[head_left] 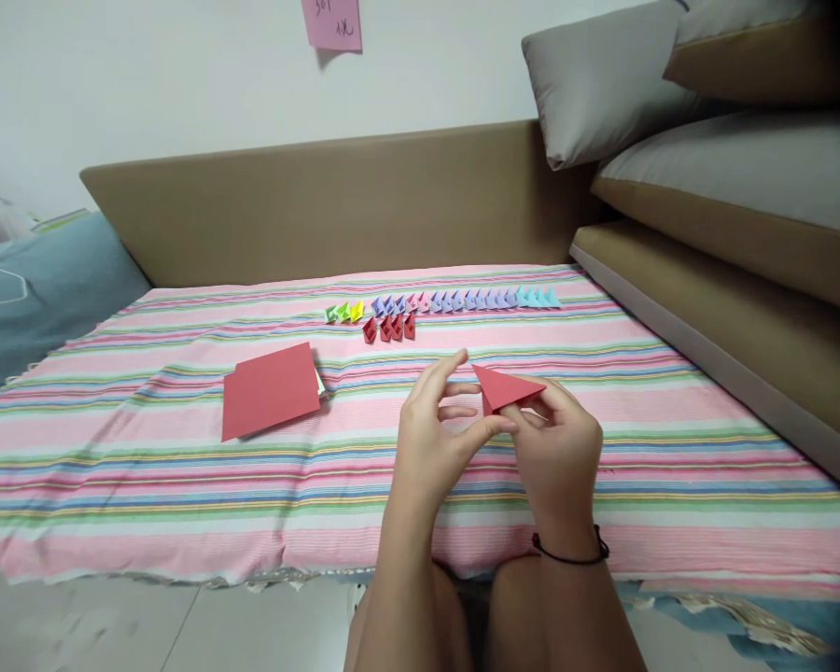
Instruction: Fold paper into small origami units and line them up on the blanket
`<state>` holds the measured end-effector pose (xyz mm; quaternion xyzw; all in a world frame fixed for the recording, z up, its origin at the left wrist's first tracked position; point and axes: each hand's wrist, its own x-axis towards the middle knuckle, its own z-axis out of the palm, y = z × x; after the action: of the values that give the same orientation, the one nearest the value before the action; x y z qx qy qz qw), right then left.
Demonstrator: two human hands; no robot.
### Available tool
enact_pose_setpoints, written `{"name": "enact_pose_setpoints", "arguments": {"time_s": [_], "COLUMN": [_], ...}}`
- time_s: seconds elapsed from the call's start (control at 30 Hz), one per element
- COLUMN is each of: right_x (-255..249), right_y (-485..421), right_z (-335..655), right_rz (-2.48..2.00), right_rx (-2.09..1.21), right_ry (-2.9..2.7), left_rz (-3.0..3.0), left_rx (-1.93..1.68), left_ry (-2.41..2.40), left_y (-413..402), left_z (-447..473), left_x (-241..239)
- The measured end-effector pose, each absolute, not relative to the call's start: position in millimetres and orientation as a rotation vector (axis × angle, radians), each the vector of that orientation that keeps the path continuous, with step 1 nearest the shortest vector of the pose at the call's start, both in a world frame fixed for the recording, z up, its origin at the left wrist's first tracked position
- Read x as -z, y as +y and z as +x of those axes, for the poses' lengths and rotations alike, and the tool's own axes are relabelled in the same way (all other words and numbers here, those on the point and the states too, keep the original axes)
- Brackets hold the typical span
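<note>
A folded red paper [508,387], shaped like a triangle, is pinched in my right hand [556,439] above the bed-like surface. Its pointed corner faces right, and some layers beneath are hidden by my fingers. My left hand [434,425] is just to the left of the paper, with fingers curved and spread apart. Its thumb reaches to the paper's lower edge; whether it presses on it I cannot tell. Farther off stand several small red folded paper pieces [397,328] in a short row. To the left lies a stack of red paper sheets [272,392].
Behind the red pieces runs a long row of purple, pink and blue folded papers [490,300], with green and yellow ones [344,313] at its left. A striped cloth [182,485] covers the surface. Stacked cushions [735,196] line the right side; a brown backrest [336,205] closes the far side.
</note>
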<state>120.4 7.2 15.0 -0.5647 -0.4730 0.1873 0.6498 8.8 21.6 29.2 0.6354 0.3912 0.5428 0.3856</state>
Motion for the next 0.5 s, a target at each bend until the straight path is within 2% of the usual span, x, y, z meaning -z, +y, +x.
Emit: {"name": "enact_pose_setpoints", "arguments": {"time_s": [0.27, 0.5], "right_x": [-19.7, -18.5], "right_y": [5.0, 5.6], "right_z": [116.4, 113.4], "right_rz": [-1.267, -0.918], "right_rx": [-0.182, -0.492], "right_ry": [-1.177, -1.043], "left_rz": [2.125, 1.941], "left_rx": [-1.575, -1.764], "left_ry": [1.024, 1.006], "left_y": [21.9, 21.8], "left_z": [11.1, 7.7], "left_x": [-21.6, -23.5]}}
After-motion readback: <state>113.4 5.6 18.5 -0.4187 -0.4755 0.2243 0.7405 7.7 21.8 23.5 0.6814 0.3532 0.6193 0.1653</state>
